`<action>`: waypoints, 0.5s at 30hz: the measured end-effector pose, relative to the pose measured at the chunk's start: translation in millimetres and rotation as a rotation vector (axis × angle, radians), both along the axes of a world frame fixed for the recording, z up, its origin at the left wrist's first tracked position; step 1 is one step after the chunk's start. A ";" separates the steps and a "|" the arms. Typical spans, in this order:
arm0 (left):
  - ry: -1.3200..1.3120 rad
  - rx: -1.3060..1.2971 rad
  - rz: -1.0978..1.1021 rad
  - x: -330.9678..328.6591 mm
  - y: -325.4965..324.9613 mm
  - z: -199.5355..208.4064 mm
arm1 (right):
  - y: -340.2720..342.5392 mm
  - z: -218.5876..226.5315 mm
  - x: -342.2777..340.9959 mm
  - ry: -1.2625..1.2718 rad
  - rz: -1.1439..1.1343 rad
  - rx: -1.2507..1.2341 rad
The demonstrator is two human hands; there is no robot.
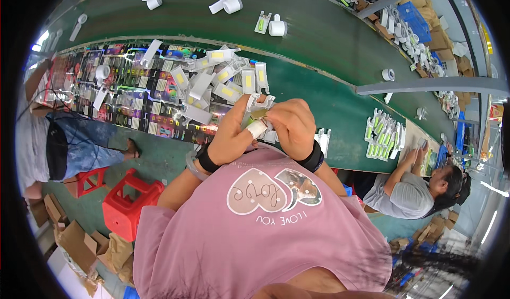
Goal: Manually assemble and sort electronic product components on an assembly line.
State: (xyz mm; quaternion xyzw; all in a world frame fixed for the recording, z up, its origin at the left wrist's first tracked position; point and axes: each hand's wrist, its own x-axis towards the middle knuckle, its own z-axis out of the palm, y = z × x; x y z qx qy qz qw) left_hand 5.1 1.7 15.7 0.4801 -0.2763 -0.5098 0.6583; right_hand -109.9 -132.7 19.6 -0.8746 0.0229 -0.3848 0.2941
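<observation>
Close in front of my chest, my left hand [231, 130] is closed around a small white plastic housing [259, 102] with clip-like ends. White tape [256, 129] wraps my left thumb. A small yellowish-green board [259, 114] shows in the housing, beside a bit of green. My right hand [294, 127] has its fingers pinched together at the board's right edge; what lies between the fingertips is hidden. Just beyond my hands lies a heap of white plastic lamp parts [201, 85], several with yellow light strips.
Printed packaging sheets [139, 81] spread across the bench's left side. Beyond runs a green conveyor [329, 38] carrying white lamp pieces [232, 4]. Housings with green batteries [380, 137] lie in rows at right, near a seated co-worker [411, 192]. Red stools [125, 206] and another person [40, 139] are left.
</observation>
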 end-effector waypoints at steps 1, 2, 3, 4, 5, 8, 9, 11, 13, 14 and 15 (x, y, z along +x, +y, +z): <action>-0.021 0.015 0.001 0.0 0.0 1.6 | 0.1 0.2 0.3 0.001 -0.001 0.000; -0.043 0.030 0.002 -0.1 -0.1 2.4 | 0.3 0.3 0.5 -0.004 -0.003 0.008; -0.043 0.030 0.002 -0.6 -0.1 0.0 | 1.0 0.2 0.7 -0.010 -0.006 0.018; -0.046 -0.008 0.004 -1.4 -0.2 -4.5 | 2.0 -0.1 0.8 -0.011 -0.006 0.019; -0.050 -0.046 0.007 -1.7 0.2 -6.9 | 3.2 -0.3 0.8 -0.010 -0.017 0.035; 0.035 -0.128 -0.017 -0.8 2.7 -6.4 | 5.5 1.9 0.8 -0.014 -0.026 0.055; 0.035 -0.126 -0.015 -2.1 2.5 -6.4 | 6.5 2.5 1.1 -0.018 -0.020 0.058; -0.087 -0.189 0.056 -6.2 0.2 -6.4 | 7.2 1.2 1.6 -0.020 -0.015 0.057; -0.070 -0.146 0.077 -10.4 0.0 -9.2 | 6.4 1.3 1.5 -0.021 -0.012 0.054; -0.053 -0.104 0.095 -11.8 0.3 -10.3 | 6.0 2.0 1.2 -0.011 -0.021 0.033; -0.052 -0.103 0.097 -11.9 0.5 -10.6 | 6.0 2.5 0.9 -0.001 -0.030 0.012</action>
